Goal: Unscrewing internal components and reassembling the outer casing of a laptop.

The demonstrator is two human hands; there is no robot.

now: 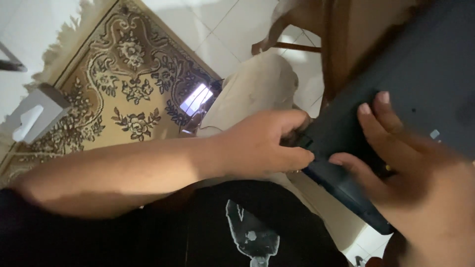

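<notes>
The right hand lay flat on a dark blue panel — the left hand pinched its edge.

The slab lies right of the rug, hands on it.
</notes>
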